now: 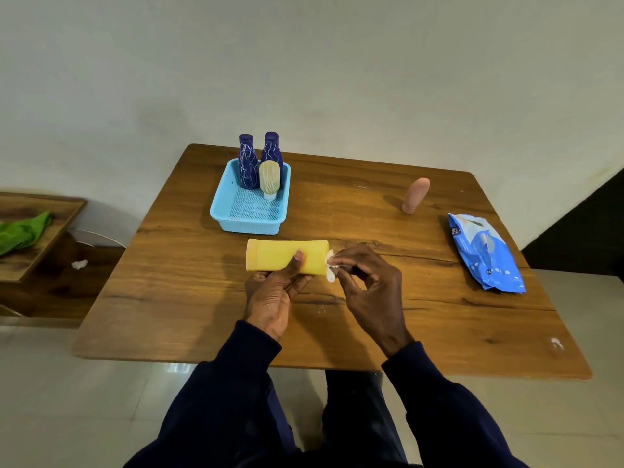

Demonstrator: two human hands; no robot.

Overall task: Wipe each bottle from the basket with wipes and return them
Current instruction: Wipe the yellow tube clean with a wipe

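Here, left fingers [259, 277] grip yellow bottle [277, 254]; right fingers [349, 257] pinch wipe [330, 275] at bottle end; basket [248, 227] just beyond.

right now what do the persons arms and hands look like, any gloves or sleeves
Both hands are bare: the left hand and the right hand show no gloves, rings or watch. Each arm is covered to the wrist by a long dark navy sleeve, the left sleeve and the right sleeve. Both are plain, with no markings visible.
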